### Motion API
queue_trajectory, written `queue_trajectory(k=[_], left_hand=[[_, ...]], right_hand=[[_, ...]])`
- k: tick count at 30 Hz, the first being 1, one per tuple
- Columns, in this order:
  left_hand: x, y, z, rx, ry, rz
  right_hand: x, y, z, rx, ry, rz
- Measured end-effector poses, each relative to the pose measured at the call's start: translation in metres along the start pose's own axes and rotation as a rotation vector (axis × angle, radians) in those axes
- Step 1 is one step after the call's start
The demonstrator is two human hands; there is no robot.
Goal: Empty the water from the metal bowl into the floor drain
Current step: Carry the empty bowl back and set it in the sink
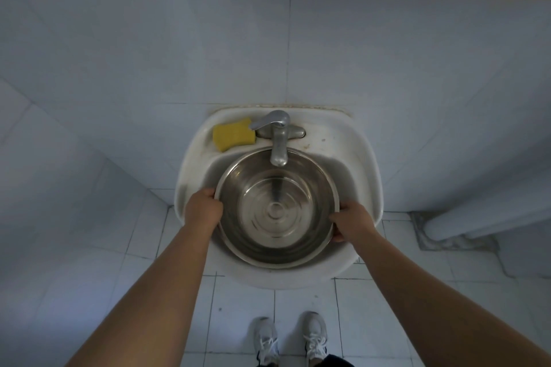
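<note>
Tiled washroom: pale wall tiles, white floor tiles, and a small wall-hung sink [362, 158] dead centre. We have the metal bowl [277, 208] sitting in the sink basin, water [275, 211] in the bottom showing ripple rings, tap [278, 140] spout hanging over the rim at the bowl's 12 o'clock. Left hand [204, 210] is clamped on the rim at 9 o'clock, right hand [353, 223] on the rim at 4 o'clock, both closed tight on the edge. Yellow sponge [234, 134] sits on the ledge at 11 o'clock. Floor drain isn't visible to us; the stained patch by the pipe [477, 217] at 3 o'clock is the likely area, can't confirm. Risks as we see them: lifting straight up could clip the spout and jolt the bowl; wet rim could slip in the fingers; the hands aren't quite opposite each other, so the bowl may tip; water slops on the turn and wets the tiles near our shoes [290, 340].
</note>
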State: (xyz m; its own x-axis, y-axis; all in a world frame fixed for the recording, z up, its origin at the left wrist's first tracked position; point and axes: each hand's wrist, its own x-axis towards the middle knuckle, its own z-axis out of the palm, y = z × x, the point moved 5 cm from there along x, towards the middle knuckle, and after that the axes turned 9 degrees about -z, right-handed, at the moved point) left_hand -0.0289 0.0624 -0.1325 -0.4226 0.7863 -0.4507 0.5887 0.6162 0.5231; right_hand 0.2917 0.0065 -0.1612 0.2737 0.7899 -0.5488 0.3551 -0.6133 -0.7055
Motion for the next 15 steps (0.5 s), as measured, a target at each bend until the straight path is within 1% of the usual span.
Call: queue_trajectory(k=[11, 15], left_hand=[[-0.012, -0.008, 0.0, -0.058, -0.005, -0.031], [-0.019, -0.008, 0.001, -0.036, -0.037, -0.064]], right_hand=[[0.0, 0.001, -0.002, -0.009, -0.008, -0.007], [0.004, -0.001, -0.007, -0.029, 0.033, -0.028]])
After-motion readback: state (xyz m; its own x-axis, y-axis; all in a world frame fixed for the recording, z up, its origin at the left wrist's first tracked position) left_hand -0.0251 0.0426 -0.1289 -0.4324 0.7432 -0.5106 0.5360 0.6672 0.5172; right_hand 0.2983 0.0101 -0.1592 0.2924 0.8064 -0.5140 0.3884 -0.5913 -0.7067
